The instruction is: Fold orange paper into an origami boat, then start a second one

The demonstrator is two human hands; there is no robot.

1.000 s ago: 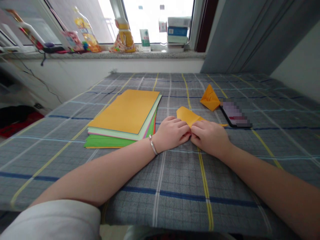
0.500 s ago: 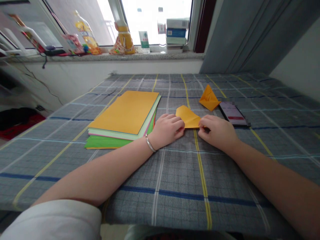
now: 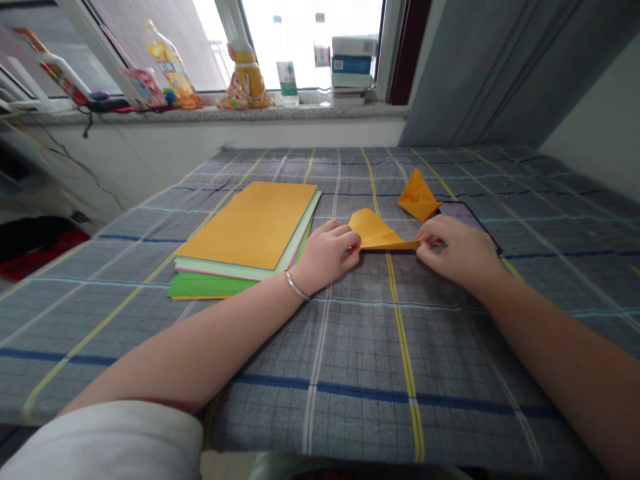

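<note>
A partly folded sheet of orange paper [image 3: 373,230] lies between my two hands, its near edge stretched along a crease. My left hand [image 3: 330,252] pinches its left end, fingers curled, with a silver bangle at the wrist. At the right, the thumb and fingers of my right hand [image 3: 457,252] close on the paper's narrow tip. Beyond the right hand stands a folded orange paper piece [image 3: 418,195] with a pointed top. A phone [image 3: 463,215] lies there too, partly covered by my right hand.
Left of my hands is a stack of coloured paper [image 3: 250,223], orange on top with white and green below. A grey checked cloth [image 3: 360,347] covers the table. Bottles, a tube and stacked boxes [image 3: 351,70] line the windowsill [image 3: 300,115] behind.
My right hand has moved right and slightly away, drawing the paper's right tip outward. My left hand has shifted a little left. The hands are now farther apart, and more of the phone is covered.
</note>
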